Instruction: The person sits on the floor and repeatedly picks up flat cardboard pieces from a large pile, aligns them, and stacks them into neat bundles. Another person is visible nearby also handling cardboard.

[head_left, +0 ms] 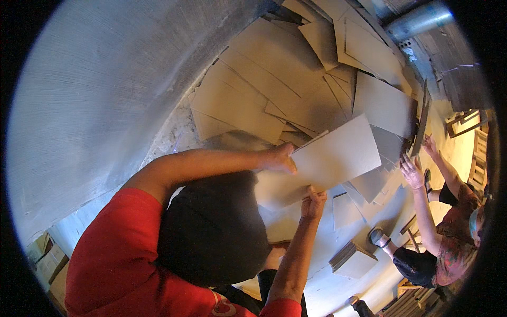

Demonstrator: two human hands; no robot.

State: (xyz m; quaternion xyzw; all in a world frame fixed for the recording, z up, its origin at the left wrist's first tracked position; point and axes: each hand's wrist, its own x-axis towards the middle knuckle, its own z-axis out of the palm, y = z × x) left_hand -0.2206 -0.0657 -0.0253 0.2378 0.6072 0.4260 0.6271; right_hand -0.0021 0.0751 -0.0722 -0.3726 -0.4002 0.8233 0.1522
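Note:
Before me a small stack of flat cardboard sheets (pixel 338 156) is held tilted, its pale top face showing. My left hand (pixel 283 158) grips its left edge, with the thumb on top and the other fingers mostly hidden beneath. At the near edge my right hand (pixel 315 201) is closed on the same sheets, its fingers curled. Beyond them lies a large spread pile of loose cardboard sheets (pixel 274 68), overlapping at many angles. A dark, cloth-like rounded shape (pixel 211 227) fills the space between my red-sleeved arms and hides part of what is below.
A co-worker's hands (pixel 414 171) hold upright dark-edged sheets (pixel 421 121) at the right. A neat stack of cardboard (pixel 354 261) stands on the floor near the co-worker's shoe (pixel 376 236). A pale wall (pixel 105 90) rises at left; a wooden stool (pixel 467 124) stands far right.

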